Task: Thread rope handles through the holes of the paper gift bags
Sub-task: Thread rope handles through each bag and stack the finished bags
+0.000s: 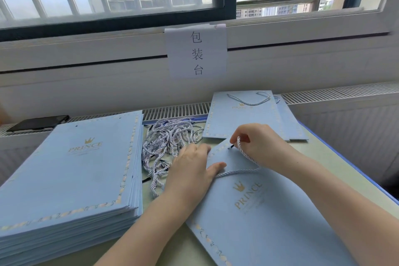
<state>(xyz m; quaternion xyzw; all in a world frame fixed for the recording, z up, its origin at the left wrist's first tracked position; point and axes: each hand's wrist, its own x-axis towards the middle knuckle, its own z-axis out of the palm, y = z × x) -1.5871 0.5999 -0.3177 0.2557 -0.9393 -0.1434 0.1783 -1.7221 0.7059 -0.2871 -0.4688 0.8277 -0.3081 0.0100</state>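
A flat light-blue paper gift bag with a gold crown print lies tilted in front of me. My left hand rests on its top left corner, thumb pressing the paper and one part of a white-blue rope handle. My right hand pinches the other end of that rope, its dark tip pointing at a small hole near the bag's top edge. The rope loops across the bag between both hands.
A thick stack of flat blue bags sits at the left. A tangled pile of rope handles lies in the middle. Bags with handles fitted lie at the back right. A black phone rests on the radiator ledge.
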